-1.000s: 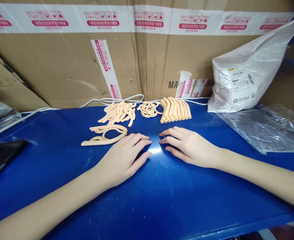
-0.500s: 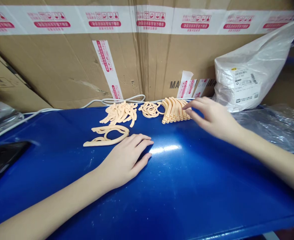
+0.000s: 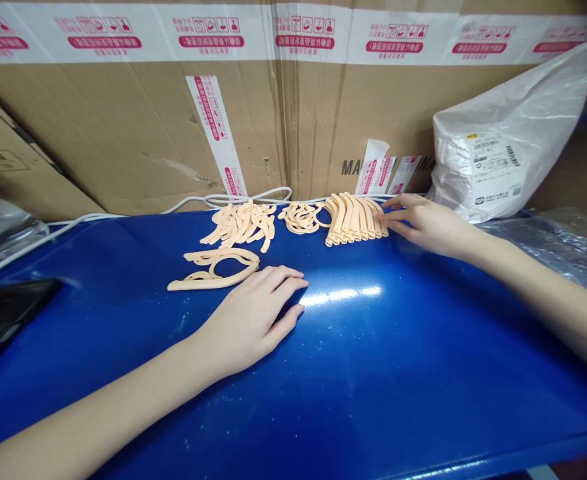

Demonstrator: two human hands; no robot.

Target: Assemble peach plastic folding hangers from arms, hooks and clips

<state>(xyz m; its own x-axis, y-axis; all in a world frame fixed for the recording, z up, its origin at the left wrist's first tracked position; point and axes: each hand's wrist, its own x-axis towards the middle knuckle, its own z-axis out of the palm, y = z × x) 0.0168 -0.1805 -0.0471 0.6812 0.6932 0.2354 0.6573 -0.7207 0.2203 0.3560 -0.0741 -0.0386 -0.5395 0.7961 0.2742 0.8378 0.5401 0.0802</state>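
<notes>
My left hand (image 3: 250, 313) lies flat on the blue table (image 3: 373, 373), fingers stretched out, holding nothing. Just beyond its fingertips lies a pair of peach curved plastic pieces (image 3: 213, 268). My right hand (image 3: 426, 222) reaches to the back of the table, its fingertips touching the right end of a neat row of peach curved pieces (image 3: 354, 218). The fingers look extended, not wrapped round anything. A loose heap of the same pieces (image 3: 240, 225) and a small pile of thin rings (image 3: 300, 218) lie between.
Large taped cardboard boxes (image 3: 283, 113) wall off the back. A white plastic bag with a label (image 3: 503, 160) stands at the right, clear crumpled plastic (image 3: 558, 247) beside it. A white cable (image 3: 73, 223) runs along the back edge. A dark flat object (image 3: 3, 317) lies at left.
My right hand left the middle of the table, moved back and right, and now touches the end of the row of pieces. My left hand stayed put.
</notes>
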